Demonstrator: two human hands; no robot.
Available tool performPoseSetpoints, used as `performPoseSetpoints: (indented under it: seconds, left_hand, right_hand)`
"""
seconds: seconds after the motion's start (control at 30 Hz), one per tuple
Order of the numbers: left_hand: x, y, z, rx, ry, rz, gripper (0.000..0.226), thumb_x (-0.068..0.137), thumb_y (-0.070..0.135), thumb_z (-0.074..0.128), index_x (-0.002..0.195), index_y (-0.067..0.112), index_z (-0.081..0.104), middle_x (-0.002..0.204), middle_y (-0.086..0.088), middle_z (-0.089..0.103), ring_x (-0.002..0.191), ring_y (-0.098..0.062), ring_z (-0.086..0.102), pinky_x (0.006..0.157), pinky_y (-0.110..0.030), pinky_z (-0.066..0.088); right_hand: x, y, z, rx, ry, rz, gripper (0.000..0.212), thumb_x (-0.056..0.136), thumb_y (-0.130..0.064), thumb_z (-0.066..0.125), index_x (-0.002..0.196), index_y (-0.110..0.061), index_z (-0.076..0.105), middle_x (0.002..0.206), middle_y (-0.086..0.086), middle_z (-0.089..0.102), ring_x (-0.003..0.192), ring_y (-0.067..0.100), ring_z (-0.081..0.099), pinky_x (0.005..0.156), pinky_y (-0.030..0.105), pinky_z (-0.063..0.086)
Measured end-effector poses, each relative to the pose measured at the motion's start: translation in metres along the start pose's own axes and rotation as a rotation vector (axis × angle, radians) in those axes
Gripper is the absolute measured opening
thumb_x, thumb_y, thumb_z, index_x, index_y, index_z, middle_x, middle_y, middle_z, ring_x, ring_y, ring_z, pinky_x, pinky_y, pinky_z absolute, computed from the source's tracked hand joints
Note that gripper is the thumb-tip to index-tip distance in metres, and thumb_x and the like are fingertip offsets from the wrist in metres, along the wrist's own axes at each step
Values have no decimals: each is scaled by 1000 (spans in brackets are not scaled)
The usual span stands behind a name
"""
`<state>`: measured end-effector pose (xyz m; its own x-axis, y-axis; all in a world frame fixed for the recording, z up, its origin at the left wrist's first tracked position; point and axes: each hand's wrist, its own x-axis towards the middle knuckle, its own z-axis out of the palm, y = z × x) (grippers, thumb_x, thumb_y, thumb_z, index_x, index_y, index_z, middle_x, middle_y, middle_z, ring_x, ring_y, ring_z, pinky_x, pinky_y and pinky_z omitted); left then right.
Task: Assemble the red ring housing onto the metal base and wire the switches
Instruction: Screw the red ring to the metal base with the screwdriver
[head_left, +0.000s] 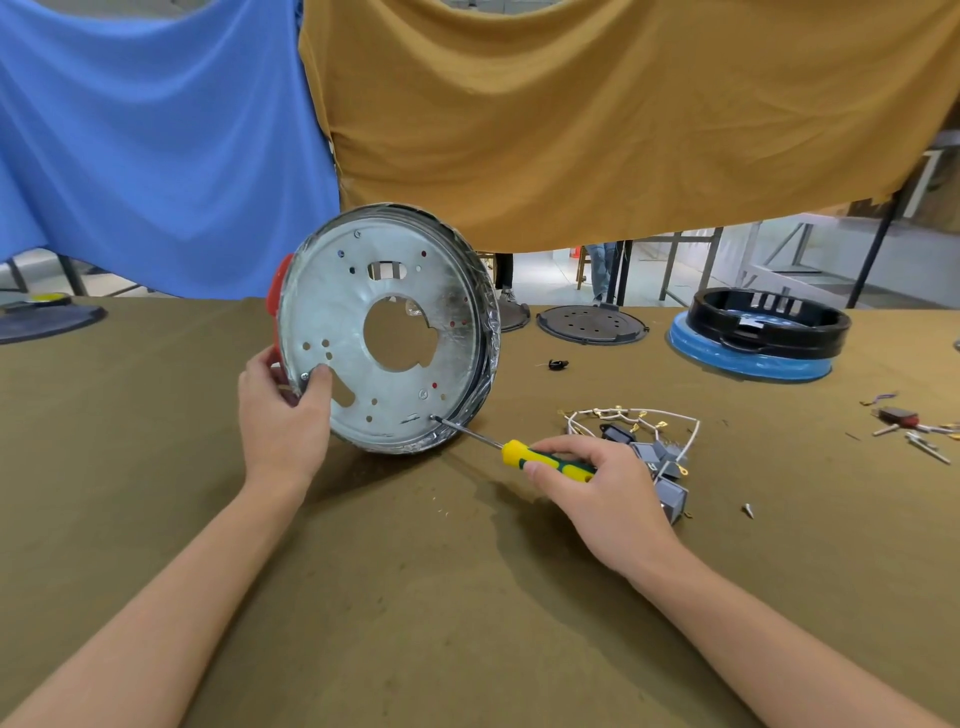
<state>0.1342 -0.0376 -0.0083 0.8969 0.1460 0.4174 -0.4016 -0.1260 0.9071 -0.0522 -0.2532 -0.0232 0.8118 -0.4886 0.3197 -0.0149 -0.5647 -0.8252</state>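
Note:
The round metal base (332, 291) stands on its edge on the table, its flat underside with several holes facing me. The red ring housing (275, 291) shows only as a red strip behind its left rim. My left hand (283, 410) grips the lower left rim, thumb on the plate. My right hand (597, 488) holds a yellow and green screwdriver (540, 457), whose tip rests on a screw (432, 417) at the lower right of the plate. White wires with brass terminals (639, 421) and grey switches (665, 467) lie just right of my right hand.
A black ring on a blue housing (753, 338) and a dark round plate (592, 325) sit at the back right. Loose terminals and a small part (904, 421) lie at the far right, a screw (748, 510) nearer. Blue and tan cloths hang behind the table.

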Motion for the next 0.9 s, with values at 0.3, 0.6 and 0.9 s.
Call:
performPoseSetpoints:
  seconds: [0.3,0.6,0.9]
  left_hand:
    - [0,-1,-1,-9,-12,11,42,90,33,64,129,22,53,122,-4,59,101,-23,61,89,-34,50]
    - [-2,1,-1,-11,-50,63,43,93,27,65,133,21,51,125,-5,58,105,-24,60,94,-39,51]
    - [-3,5,-1,3,-96,97,45,95,21,64,137,17,48,128,-8,57,110,-29,59,98,-45,50]
  right_hand:
    - [3,1,0,100,9,80,10,85,-33,74,95,-31,77,83,-13,67,75,6,57,64,21,41]
    - [-6,-5,1,-172,34,-105,22,85,-31,75,107,-32,74,91,-19,64,89,-2,56,71,10,40]
    - [-6,-9,1,-98,11,-67,24,84,-18,66,102,-34,69,99,-10,55,92,-3,53,73,6,40]
